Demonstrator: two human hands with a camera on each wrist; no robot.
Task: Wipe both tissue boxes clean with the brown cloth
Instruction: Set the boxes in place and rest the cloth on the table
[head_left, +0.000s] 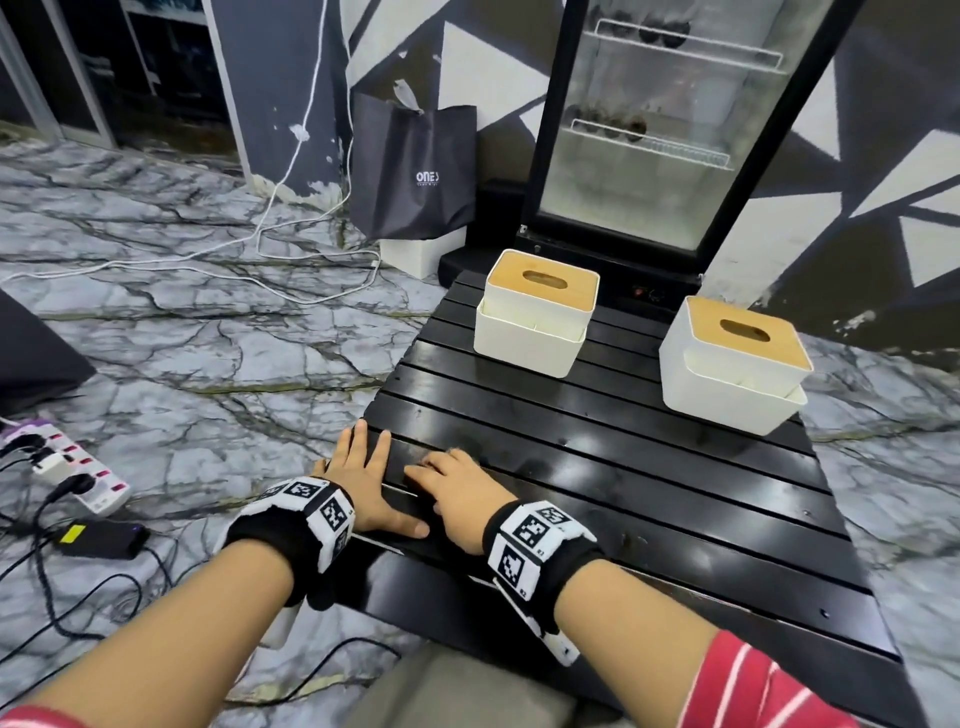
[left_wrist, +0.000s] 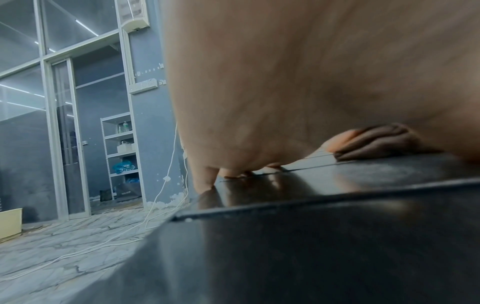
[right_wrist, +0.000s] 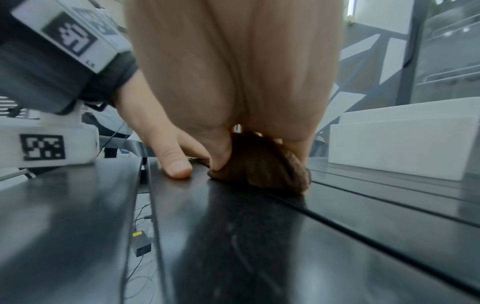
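Observation:
Two white tissue boxes with wooden lids stand at the far end of the black slatted table (head_left: 649, 493): one at the left (head_left: 535, 317), one at the right (head_left: 732, 369). The right one also shows in the right wrist view as a white box (right_wrist: 402, 144). My right hand (head_left: 452, 483) lies near the table's front left, its fingers curled over the bunched brown cloth (right_wrist: 265, 166), which the hand hides in the head view. The cloth (left_wrist: 376, 144) peeks out in the left wrist view. My left hand (head_left: 369, 467) rests flat on the table just left of it, fingers straight, thumb (right_wrist: 176, 166) beside the cloth.
A glass-door fridge (head_left: 660, 130) stands behind the table, a black bag (head_left: 415, 171) to its left. On the marble floor at the left lie a power strip (head_left: 67, 467), a black adapter (head_left: 104, 538) and several cables. The table's left edge runs just beside my left hand.

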